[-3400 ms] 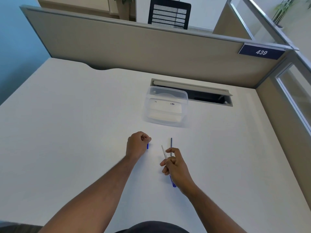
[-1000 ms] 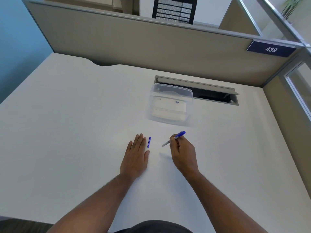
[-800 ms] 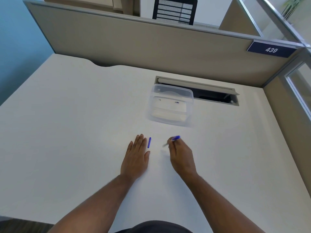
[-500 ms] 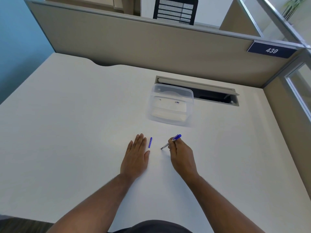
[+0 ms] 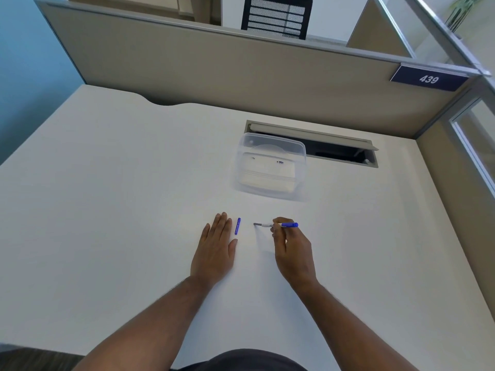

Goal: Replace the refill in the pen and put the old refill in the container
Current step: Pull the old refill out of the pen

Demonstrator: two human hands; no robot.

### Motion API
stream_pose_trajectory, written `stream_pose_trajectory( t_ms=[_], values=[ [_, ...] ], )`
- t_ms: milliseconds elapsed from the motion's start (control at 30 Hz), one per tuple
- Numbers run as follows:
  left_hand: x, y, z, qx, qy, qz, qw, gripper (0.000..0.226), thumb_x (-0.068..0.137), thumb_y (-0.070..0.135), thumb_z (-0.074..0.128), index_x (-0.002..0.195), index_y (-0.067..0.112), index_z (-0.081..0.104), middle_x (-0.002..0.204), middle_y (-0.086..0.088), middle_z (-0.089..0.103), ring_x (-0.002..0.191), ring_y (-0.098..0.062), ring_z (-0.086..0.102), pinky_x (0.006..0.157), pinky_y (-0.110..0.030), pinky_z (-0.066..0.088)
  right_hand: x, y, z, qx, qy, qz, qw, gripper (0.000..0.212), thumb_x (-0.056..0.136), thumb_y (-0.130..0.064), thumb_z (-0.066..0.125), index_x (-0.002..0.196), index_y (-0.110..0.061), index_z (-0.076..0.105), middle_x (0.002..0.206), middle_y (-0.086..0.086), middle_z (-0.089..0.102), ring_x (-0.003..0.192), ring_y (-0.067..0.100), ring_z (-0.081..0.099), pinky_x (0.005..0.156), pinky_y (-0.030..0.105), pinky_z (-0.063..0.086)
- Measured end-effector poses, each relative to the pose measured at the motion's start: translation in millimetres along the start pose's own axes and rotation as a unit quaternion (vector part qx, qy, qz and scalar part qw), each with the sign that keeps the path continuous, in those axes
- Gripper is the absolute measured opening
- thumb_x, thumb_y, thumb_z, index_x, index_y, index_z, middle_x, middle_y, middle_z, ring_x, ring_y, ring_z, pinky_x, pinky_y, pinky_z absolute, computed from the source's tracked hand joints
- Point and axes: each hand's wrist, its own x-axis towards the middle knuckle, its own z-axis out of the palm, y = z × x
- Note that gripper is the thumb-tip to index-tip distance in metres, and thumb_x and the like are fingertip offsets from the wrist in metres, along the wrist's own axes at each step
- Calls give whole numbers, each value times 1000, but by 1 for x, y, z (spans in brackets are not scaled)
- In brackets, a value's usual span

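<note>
My right hand [image 5: 292, 250] holds a pen [image 5: 276, 225] with a blue rear end and a grey tip; the pen lies almost level, tip pointing left just above the white desk [image 5: 107, 210]. My left hand [image 5: 215, 249] rests flat on the desk, palm down, fingers together. A small blue pen cap [image 5: 237, 226] lies on the desk just right of my left fingers, untouched. A clear plastic container [image 5: 270, 167] stands farther back, above both hands; I cannot make out a refill inside it.
An open cable slot [image 5: 340, 151] is set in the desk behind the container. A beige partition [image 5: 214, 65] with a "439" plate [image 5: 428, 79] closes the back, and a glass panel stands at the right. The desk's front edge is near my body.
Earlier my right hand held a loose refill and the pen body with my left hand closed. Now my left hand lies flat, and the pen has swung from tilted to nearly level.
</note>
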Motion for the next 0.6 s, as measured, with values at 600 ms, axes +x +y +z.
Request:
stream_pose_trajectory(
  t_ms=[600],
  values=[
    [0, 0, 0, -3, 0, 0, 1000, 56, 101, 33, 34, 151, 11, 30, 162, -8, 25, 151, -21, 17, 122, -42, 18, -16, -3, -5, 20, 25, -31, 999, 25, 103, -30, 45, 104, -18, 66, 98, -17, 65, 84, 11, 62, 72, 13, 46]
  ],
)
